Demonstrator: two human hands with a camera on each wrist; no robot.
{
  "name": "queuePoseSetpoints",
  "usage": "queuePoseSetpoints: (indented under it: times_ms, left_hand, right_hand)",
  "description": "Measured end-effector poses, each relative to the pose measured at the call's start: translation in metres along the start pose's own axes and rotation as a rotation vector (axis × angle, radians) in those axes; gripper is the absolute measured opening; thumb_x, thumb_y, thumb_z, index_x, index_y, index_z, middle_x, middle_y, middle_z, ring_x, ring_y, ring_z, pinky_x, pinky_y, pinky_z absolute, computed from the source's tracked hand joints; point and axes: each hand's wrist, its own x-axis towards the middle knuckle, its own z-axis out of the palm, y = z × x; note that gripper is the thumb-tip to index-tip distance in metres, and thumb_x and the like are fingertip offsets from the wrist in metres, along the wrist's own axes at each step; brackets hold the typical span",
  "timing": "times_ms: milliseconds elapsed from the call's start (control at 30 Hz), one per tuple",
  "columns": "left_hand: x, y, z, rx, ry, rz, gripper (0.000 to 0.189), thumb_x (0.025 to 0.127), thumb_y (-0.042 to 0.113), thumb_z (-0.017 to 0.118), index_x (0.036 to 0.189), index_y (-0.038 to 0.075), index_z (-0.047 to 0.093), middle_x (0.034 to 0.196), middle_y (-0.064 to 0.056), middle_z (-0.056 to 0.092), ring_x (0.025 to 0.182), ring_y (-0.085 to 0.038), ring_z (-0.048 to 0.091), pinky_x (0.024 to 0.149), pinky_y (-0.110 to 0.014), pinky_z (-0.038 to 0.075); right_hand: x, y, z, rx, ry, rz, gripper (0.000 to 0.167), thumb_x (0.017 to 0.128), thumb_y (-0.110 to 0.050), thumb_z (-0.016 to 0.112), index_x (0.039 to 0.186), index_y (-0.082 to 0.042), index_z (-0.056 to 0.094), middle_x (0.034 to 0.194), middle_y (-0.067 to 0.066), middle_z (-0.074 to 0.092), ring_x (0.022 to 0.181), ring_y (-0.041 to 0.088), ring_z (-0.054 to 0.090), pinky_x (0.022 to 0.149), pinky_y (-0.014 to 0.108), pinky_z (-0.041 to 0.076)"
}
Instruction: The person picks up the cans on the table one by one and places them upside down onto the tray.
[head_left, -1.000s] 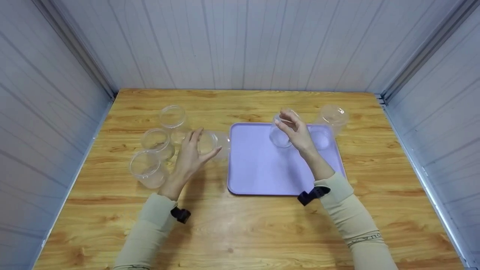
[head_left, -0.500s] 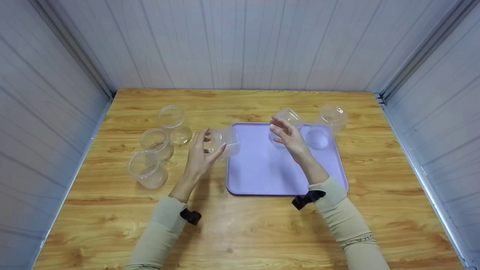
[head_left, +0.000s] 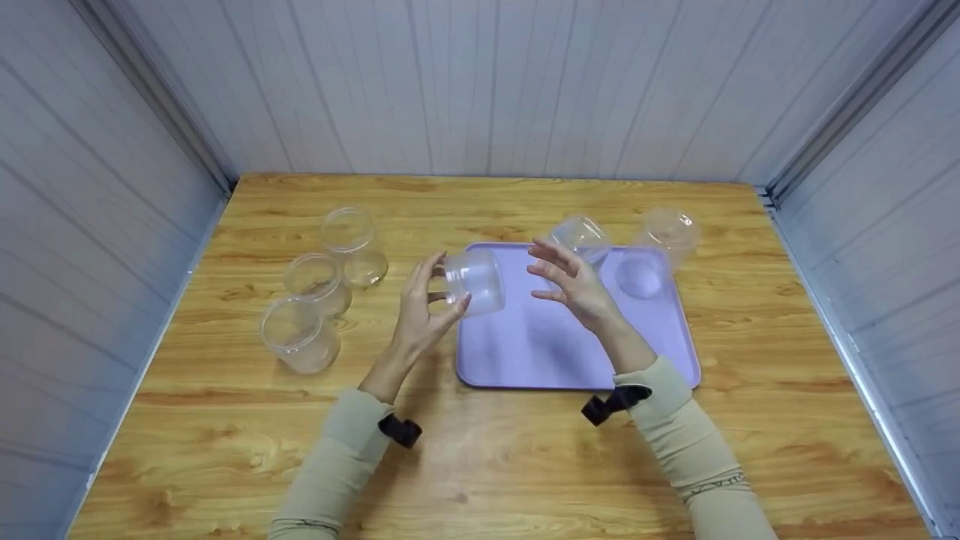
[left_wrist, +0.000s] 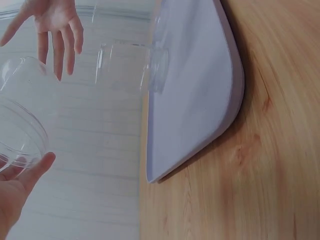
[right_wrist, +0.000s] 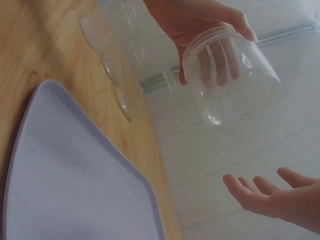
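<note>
My left hand (head_left: 426, 307) grips a clear plastic jar (head_left: 477, 283) near its rim. The jar lies tilted on its side in the air, its base toward the right hand, over the left part of a purple tray (head_left: 517, 352). Through its wall the left fingers show in the right wrist view, where the jar (right_wrist: 235, 75) looks empty. My right hand (head_left: 577, 289) hovers above the tray, fingers spread and holding nothing, a short gap from the jar's base. Behind that hand, a second clear jar (head_left: 581, 234) stands at the tray's back and is partly hidden.
Three more clear jars stand on the wooden table at left: a front one (head_left: 300, 337), a middle one (head_left: 319, 283) and a rear one (head_left: 352, 244). Another jar (head_left: 667, 234) stands at the tray's back right corner. Pale panel walls (head_left: 480, 90) enclose the table.
My left hand has carried its jar rightward from beside the tray to over it, turning the base to the right. My right hand has drawn slightly left and spread its fingers.
</note>
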Motion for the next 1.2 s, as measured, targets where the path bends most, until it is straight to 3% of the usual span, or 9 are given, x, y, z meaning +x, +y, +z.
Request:
queuePoseSetpoints:
  times_ms: [267,500,633,933,1200]
  left_hand:
    - [-0.003,0.001,0.010,-0.029,-0.038,0.077,0.066,0.072,0.016,0.067,0.129,-0.002,0.037,0.118,-0.017,0.045,0.103,-0.027,0.047,0.072,-0.031,0.051]
    - [-0.006,0.033,0.013,-0.044,-0.033,0.129,0.065,0.069,0.008,0.066,0.124,-0.011,0.036,0.116,-0.024,0.043,0.103,-0.033,0.045,0.076,-0.035,0.050]
    - [-0.007,0.033,0.015,-0.060,-0.042,0.155,0.065,0.068,0.006,0.067,0.123,-0.012,0.036,0.116,-0.025,0.042,0.103,-0.033,0.044,0.077,-0.038,0.049]
    - [-0.009,0.032,0.020,-0.063,-0.072,0.175,0.067,0.067,0.004,0.068,0.123,-0.012,0.036,0.114,-0.026,0.042,0.103,-0.032,0.044,0.078,-0.038,0.049]
    - [-0.009,0.030,0.021,-0.060,-0.091,0.197,0.067,0.067,0.004,0.068,0.123,-0.012,0.035,0.114,-0.027,0.042,0.102,-0.036,0.045,0.078,-0.037,0.049]
  right_hand:
    - [-0.003,0.005,0.007,-0.007,-0.060,0.027,0.072,0.081,-0.027,0.064,0.138,-0.003,0.026,0.137,0.017,0.030,0.119,0.035,0.036,0.089,0.056,0.035]
    - [-0.004,0.012,0.011,-0.018,-0.093,0.082,0.090,0.069,-0.038,0.072,0.139,-0.004,0.026,0.138,0.018,0.029,0.116,0.036,0.037,0.085,0.048,0.042]
    - [-0.004,0.014,0.012,-0.004,-0.104,0.105,0.092,0.067,-0.040,0.072,0.139,-0.005,0.026,0.137,0.018,0.029,0.113,0.035,0.039,0.082,0.044,0.045]
    - [-0.004,0.015,0.015,-0.027,-0.130,0.142,0.081,0.076,-0.029,0.069,0.138,-0.003,0.025,0.135,0.019,0.031,0.113,0.033,0.044,0.079,0.037,0.048]
    - [-0.005,0.015,0.015,-0.035,-0.103,0.164,0.060,0.084,-0.010,0.059,0.136,-0.002,0.030,0.131,0.018,0.035,0.109,0.032,0.047,0.081,0.039,0.047]
